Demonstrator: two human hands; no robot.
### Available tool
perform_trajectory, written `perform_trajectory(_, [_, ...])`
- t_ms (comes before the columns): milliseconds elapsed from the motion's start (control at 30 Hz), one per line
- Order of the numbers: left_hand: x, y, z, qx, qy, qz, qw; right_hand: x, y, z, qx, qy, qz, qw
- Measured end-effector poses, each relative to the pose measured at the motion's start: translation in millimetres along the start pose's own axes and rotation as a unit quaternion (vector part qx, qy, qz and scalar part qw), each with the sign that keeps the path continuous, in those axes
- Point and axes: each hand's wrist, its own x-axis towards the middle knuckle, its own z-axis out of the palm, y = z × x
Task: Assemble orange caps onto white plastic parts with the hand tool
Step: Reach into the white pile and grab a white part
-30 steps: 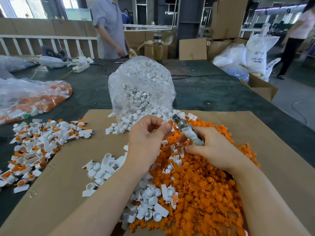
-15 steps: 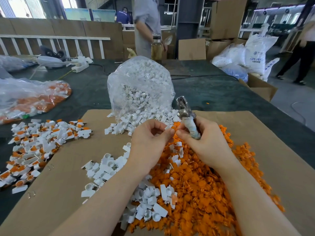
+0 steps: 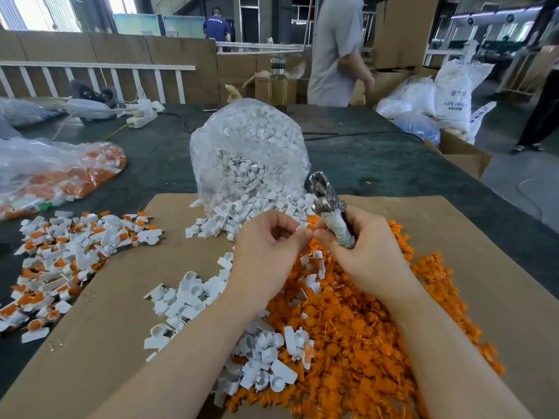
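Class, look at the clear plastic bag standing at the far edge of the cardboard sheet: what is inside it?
The clear plastic bag holds small white plastic parts, some spilling from its mouth onto the cardboard sheet. Crinkled, glaring plastic hides its upper contents.

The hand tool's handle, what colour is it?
The hand tool has a whitish, grimy tape-wrapped handle below a bare silvery metal head, gripped by the right hand; seen in the head view.

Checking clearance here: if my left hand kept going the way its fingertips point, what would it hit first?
Likely the right hand: the left hand's fingertips, pinching a small white part, point right, almost touching its fingers.
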Motion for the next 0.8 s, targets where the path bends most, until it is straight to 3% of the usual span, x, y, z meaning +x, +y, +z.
perform_trajectory(200, [1.9, -1.8, -0.8, -0.032, 0.02, -0.014, 0.999, 0.3, 4.9, -3.4, 0.012, -0.022, 0.026, 0.999])
perform_trajectory(533, [3.9, -0.5, -4.1, -0.107, 0.017, 0.008, 0.994, 0.0, 9.8, -16.9, -0.028, -0.185, 0.09, 0.978])
perform_trajectory(800, [3.4, 4.7, -6.8, -0.121, -0.004, 0.005, 0.993, -0.5, 9.1, -16.2, -0.037, -0.203, 0.095, 0.974])
